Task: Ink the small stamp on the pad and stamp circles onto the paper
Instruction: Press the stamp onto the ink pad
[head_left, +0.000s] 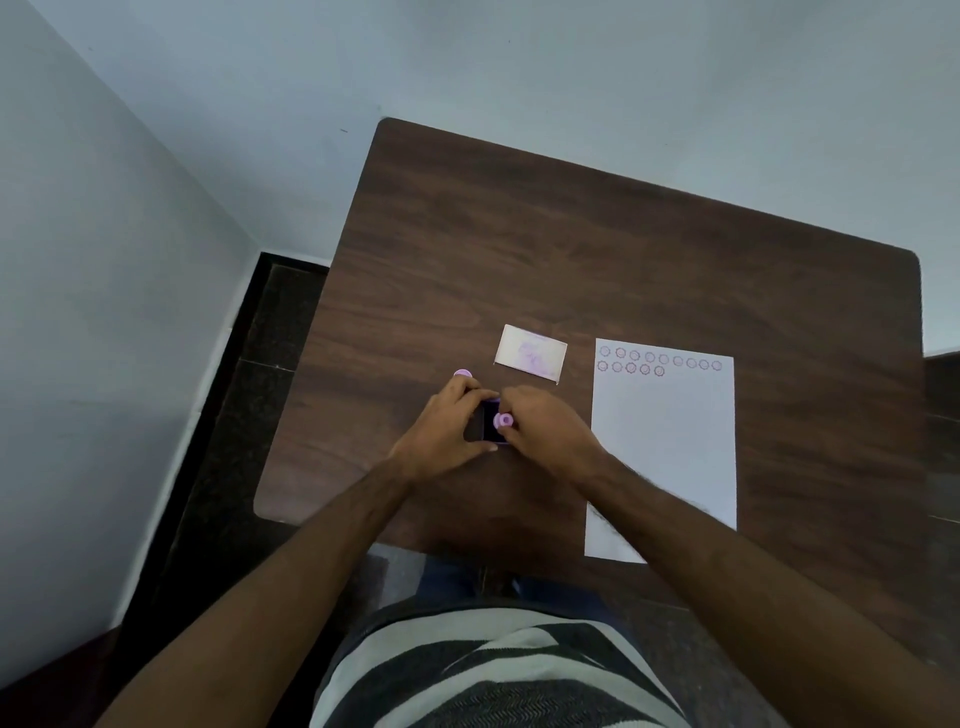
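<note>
A small dark ink pad (488, 422) lies on the brown table (571, 249) between my hands. My left hand (447, 431) grips the pad's left side. My right hand (545, 426) pinches a small pink stamp (503, 420) and holds it down on the pad's right part. To the right lies a white sheet of paper (662, 447) with two rows of several purple circles (657, 359) along its top edge. My right forearm covers the sheet's near left corner.
A small white card (530, 353) smeared with purple ink lies just beyond the pad. A second pink round piece (462, 373) sits behind my left hand's fingers. The table's left edge (291, 415) drops to a dark floor, and a pale wall stands behind.
</note>
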